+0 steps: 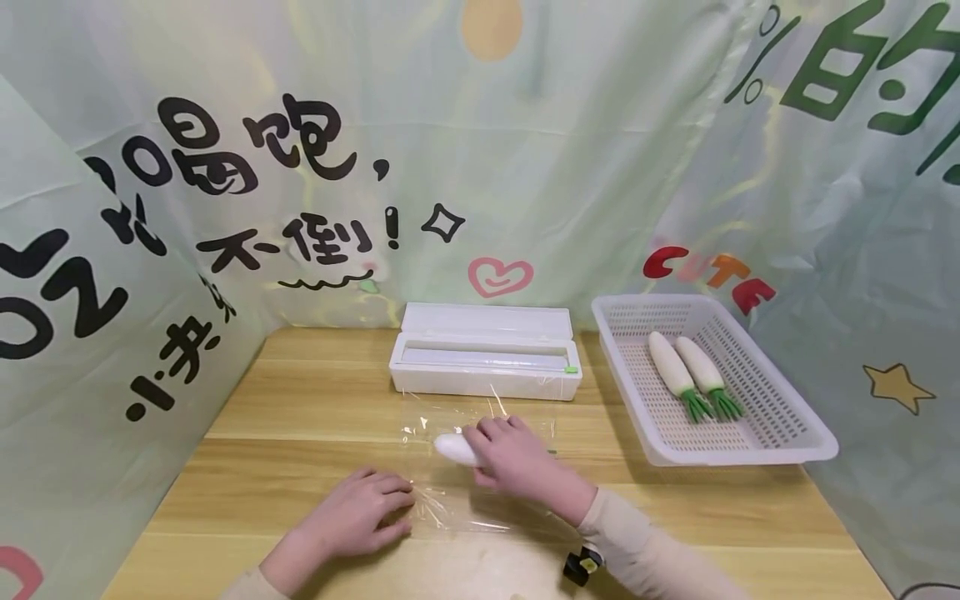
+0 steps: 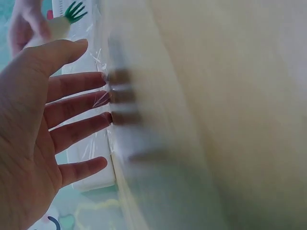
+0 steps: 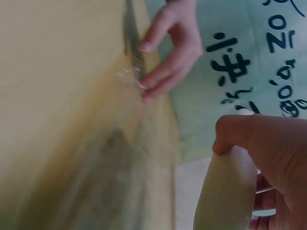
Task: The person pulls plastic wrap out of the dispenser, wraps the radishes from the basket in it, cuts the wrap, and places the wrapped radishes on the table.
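My right hand [image 1: 517, 458] grips a white radish [image 1: 453, 449] from above, over a sheet of clear cling film [image 1: 450, 504] on the table. Its rounded white end points left in the head view; the green leaves [image 2: 75, 12] show in the left wrist view. Fingers and thumb wrap the radish body [image 3: 228, 191] in the right wrist view. At the film's left edge is my left hand [image 1: 363, 512], its fingers fairly straight and spread, fingertips touching the film. The film runs back to a white wrap dispenser [image 1: 486, 383] with its lid raised.
A white perforated basket [image 1: 652, 442] at the right holds two more white radishes [image 1: 670, 362] with green tops. Printed cloth [image 1: 480, 167] hangs behind and at the sides of the wooden table [image 1: 300, 400]. A small black device [image 1: 581, 567] sits by the right sleeve.
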